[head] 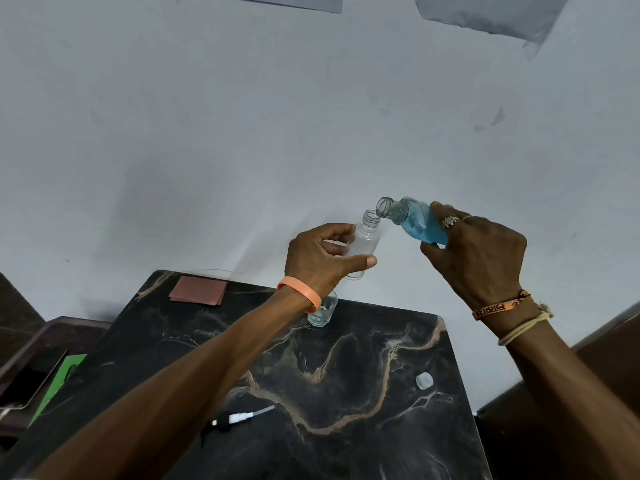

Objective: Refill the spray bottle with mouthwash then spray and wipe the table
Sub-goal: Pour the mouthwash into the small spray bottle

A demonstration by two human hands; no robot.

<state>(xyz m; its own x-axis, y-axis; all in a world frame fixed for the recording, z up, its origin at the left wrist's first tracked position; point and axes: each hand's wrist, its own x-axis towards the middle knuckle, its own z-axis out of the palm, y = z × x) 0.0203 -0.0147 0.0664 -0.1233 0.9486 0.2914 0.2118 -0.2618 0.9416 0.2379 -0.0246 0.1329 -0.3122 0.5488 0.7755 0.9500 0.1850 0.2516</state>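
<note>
Above centre of the frame, the left hand (322, 254) has its grip clamped round the clear, uncapped spray bottle (367, 237). Just to its right, the right hand (481, 251) grips the mouthwash bottle (415, 220), tilted with its open mouth beside the spray bottle's neck. The spray head (235, 418) lies on the desk (346, 375) at lower centre.

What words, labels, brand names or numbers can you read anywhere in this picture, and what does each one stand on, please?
No text here is readable.
Orange woven band on the right wrist: dark lettering, too small and blurred to read.
Mouthwash bottle in the right hand: no label shows.
Spray bottle in the left hand: clear, no print shows.
</note>
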